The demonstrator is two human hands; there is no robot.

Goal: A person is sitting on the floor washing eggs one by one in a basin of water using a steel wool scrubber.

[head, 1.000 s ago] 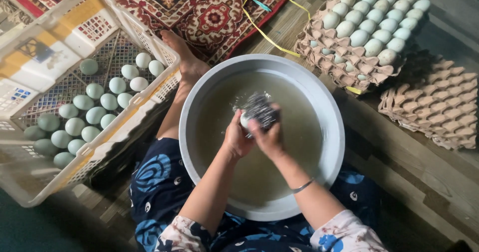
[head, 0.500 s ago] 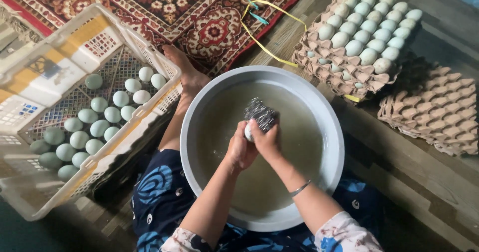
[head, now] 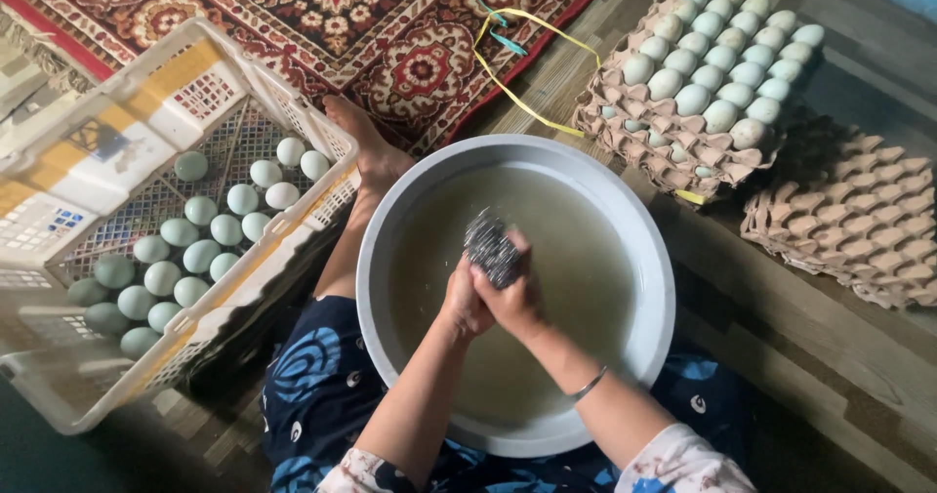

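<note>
Over the grey basin point(head: 656, 259) of murky water, both hands are working together: the left hand point(head: 463, 303) is cupping something hidden, likely an egg, fragile and slippery, best cradled all around, while the right hand point(head: 511, 298) is clenching its fingers point(head: 520, 246) on a springy steel scourer point(head: 490, 247). Farther off, a plastic crate point(head: 146, 93) and paper trays point(head: 683, 151) are holding pale eggs point(head: 210, 229).

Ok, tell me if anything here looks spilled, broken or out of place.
Nothing looks spilled or broken. The water in the basin is murky. Both hands, left hand and right hand, work a steel scourer over it. Loose cords trail across the rug beside the egg tray.
</note>
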